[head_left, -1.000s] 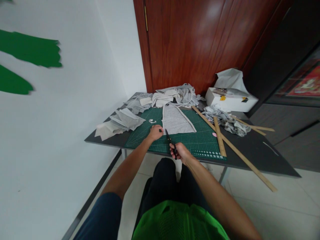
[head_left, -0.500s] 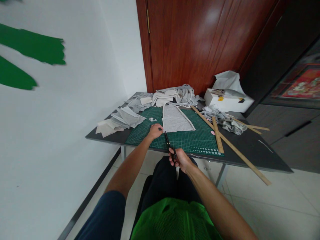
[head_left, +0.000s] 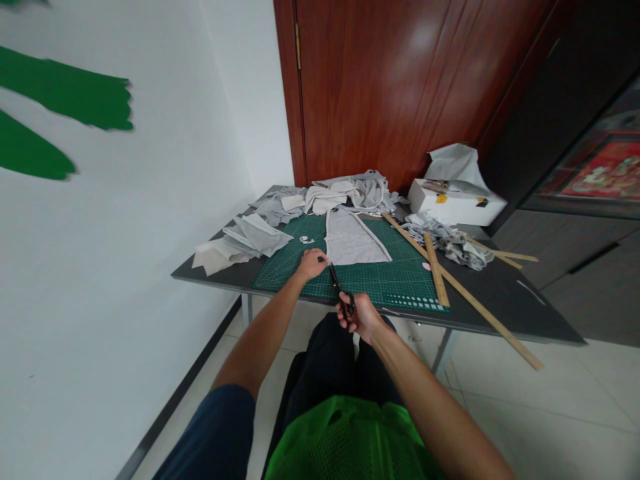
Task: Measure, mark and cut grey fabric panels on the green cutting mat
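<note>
A light grey fabric piece (head_left: 354, 239) with pale edging lies flat on the green cutting mat (head_left: 285, 267). Its lower left corner is pinched between the thumb and fingers of my left hand (head_left: 313, 264). My right hand (head_left: 361, 315) grips the handles of black scissors (head_left: 336, 280), whose blades point away from me. The blade tips reach that same corner, close to my left fingertips. Whether the blades touch the cloth is too small to tell. A small white scrap (head_left: 307, 240) lies on the mat left of the fabric piece.
Folded grey and cream cloth (head_left: 250, 235) lies on the table's left. More fabric (head_left: 345, 192) is heaped at the back. On the right are a long wooden ruler (head_left: 480, 308), a shorter ruler (head_left: 437, 272), crumpled scraps (head_left: 450, 241) and a white box (head_left: 457, 201).
The scissor blades look slightly more closed, with my right hand's grip shifted a little. My left hand stays at the fabric corner. The whole view has shifted very slightly.
</note>
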Demonstrator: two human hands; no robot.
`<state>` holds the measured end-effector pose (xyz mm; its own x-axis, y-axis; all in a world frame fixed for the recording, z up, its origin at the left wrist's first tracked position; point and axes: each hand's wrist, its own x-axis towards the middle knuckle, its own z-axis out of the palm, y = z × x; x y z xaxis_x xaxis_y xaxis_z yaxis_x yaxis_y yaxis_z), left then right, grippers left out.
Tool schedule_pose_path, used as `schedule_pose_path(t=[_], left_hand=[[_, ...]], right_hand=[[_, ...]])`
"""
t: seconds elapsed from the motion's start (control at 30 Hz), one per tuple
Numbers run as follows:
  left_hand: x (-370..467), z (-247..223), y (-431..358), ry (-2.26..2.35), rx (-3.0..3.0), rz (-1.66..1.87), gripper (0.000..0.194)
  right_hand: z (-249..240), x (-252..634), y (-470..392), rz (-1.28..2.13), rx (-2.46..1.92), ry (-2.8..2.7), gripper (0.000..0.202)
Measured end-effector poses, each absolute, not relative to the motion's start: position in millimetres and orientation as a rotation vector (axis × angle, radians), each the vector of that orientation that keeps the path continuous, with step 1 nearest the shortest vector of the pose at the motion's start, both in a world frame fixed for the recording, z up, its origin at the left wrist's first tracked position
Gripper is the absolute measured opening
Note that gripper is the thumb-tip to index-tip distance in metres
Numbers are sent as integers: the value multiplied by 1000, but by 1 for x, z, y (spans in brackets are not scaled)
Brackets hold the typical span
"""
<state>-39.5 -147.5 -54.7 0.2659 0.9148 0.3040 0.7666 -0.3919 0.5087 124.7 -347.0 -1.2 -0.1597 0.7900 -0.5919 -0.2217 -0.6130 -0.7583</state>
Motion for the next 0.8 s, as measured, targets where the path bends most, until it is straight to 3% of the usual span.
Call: schedule_pose_path(t=[0.8], left_hand=[[-33, -59, -147, 1703, 2192, 812, 16]], right_hand=[[-17, 115, -336, 1728, -1434, -726, 30]])
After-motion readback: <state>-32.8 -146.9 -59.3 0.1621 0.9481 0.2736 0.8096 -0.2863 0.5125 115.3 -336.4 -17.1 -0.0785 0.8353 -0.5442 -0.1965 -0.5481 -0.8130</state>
